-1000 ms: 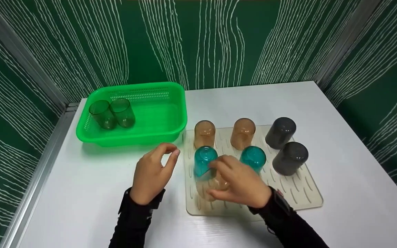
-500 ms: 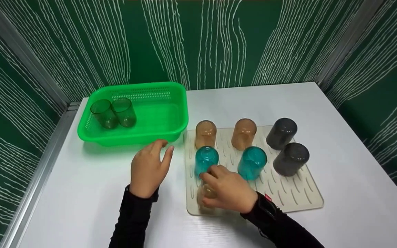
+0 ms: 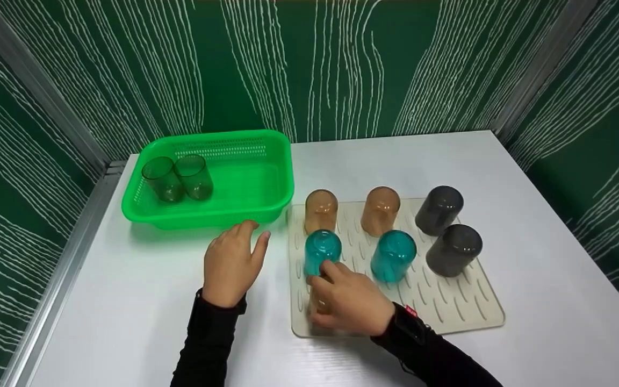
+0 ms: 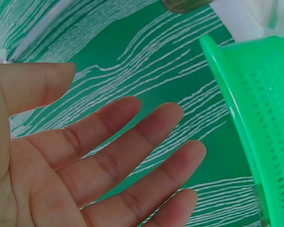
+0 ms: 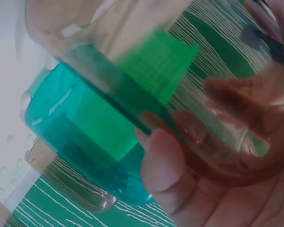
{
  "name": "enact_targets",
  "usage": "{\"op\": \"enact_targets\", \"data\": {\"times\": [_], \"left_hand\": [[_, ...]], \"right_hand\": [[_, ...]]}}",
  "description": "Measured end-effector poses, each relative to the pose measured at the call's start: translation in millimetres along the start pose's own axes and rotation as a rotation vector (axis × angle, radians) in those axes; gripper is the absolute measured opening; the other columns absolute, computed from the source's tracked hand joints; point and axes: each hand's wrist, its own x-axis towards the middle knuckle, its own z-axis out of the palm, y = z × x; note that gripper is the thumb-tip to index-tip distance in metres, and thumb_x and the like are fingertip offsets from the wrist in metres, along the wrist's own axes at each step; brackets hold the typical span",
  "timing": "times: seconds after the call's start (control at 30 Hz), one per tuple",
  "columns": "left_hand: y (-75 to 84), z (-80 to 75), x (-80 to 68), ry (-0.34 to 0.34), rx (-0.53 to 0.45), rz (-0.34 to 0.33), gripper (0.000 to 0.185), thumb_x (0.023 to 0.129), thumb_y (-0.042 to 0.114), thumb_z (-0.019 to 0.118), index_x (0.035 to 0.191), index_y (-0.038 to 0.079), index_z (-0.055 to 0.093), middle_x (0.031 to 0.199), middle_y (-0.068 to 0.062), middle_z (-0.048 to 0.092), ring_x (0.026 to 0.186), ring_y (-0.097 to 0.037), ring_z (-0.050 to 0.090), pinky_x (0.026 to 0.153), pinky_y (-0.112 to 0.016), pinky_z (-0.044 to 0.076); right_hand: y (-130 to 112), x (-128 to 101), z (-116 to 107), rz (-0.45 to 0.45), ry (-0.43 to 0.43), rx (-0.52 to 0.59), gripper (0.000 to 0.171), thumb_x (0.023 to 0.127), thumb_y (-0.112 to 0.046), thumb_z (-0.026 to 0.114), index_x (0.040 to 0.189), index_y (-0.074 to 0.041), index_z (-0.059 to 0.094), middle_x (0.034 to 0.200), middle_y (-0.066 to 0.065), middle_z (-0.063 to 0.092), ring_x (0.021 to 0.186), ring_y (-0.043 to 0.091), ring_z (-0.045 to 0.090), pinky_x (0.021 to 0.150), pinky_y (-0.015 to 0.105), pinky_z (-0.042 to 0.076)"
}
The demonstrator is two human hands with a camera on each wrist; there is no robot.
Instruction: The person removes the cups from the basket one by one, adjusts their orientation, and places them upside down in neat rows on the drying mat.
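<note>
My right hand [image 3: 352,301] grips a clear, faintly brown drinking glass [image 3: 318,305] at the front left of the cream ribbed mat [image 3: 465,301]. The glass is upside down and partly hidden by the hand. In the right wrist view, thumb and fingers curl round the base end of this glass [image 5: 113,75]. Just behind it stands an upturned teal glass [image 3: 322,247], and a second teal glass [image 3: 394,257] is to its right. My left hand [image 3: 231,263] holds nothing, its fingers loosely extended in front of the green basket [image 3: 207,217].
Two amber glasses [image 3: 321,212] stand upturned along the mat's back, with two dark grey glasses [image 3: 454,250] at its right. Inside the basket, two olive-looking glasses [image 3: 194,177] lean mouth up at the left. Green patterned walls [image 3: 336,64] enclose the white table [image 3: 395,156].
The right hand has moved slightly left and towards the front edge with the clear glass, uncovering the right teal glass. The left hand has drawn back a little left, its fingers straighter.
</note>
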Motion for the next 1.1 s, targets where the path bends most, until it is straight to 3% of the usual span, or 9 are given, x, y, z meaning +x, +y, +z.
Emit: {"op": "enact_targets", "data": {"times": [0.17,0.53,0.87,1.1], "left_hand": [[0.7,-0.2,-0.4,-0.013,-0.001,-0.012,0.032,0.088,0.036,0.053,0.097,0.008,0.064,0.087,-0.006,0.065,0.075,-0.025,0.061,0.062,-0.039,0.046],[1.2,-0.5,-0.6,-0.003,-0.014,-0.01,0.033,0.088,0.036,0.052,0.1,0.008,0.063,0.09,-0.006,0.065,0.077,-0.025,0.061,0.063,-0.039,0.046],[1.8,0.2,-0.8,-0.012,-0.012,-0.006,0.031,0.087,0.036,0.053,0.1,0.008,0.062,0.088,-0.005,0.065,0.076,-0.024,0.061,0.062,-0.039,0.046],[2.1,0.3,-0.3,-0.013,-0.011,-0.007,0.031,0.087,0.035,0.053,0.099,0.009,0.063,0.087,-0.006,0.065,0.075,-0.024,0.061,0.062,-0.039,0.046]], "right_hand": [[-1.8,-0.3,-0.8,0.013,-0.047,-0.004,0.048,0.069,-0.049,0.066,0.104,-0.019,0.053,0.089,-0.002,0.038,0.071,0.014,0.039,0.047,0.024,0.034],[-2.0,0.4,-6.0,-0.009,0.001,-0.071,0.054,0.07,-0.054,0.061,0.111,-0.02,0.056,0.087,-0.002,0.048,0.074,0.017,0.043,0.057,0.032,0.04],[1.8,0.0,-21.6,-0.031,0.141,-0.019,0.056,0.073,-0.059,0.058,0.117,-0.023,0.055,0.102,-0.002,0.053,0.09,0.016,0.049,0.073,0.034,0.043],[22.7,0.5,-39.6,0.003,0.283,-0.017,0.055,0.074,-0.052,0.062,0.118,-0.019,0.054,0.107,0.004,0.054,0.093,0.019,0.052,0.077,0.035,0.042]]}}
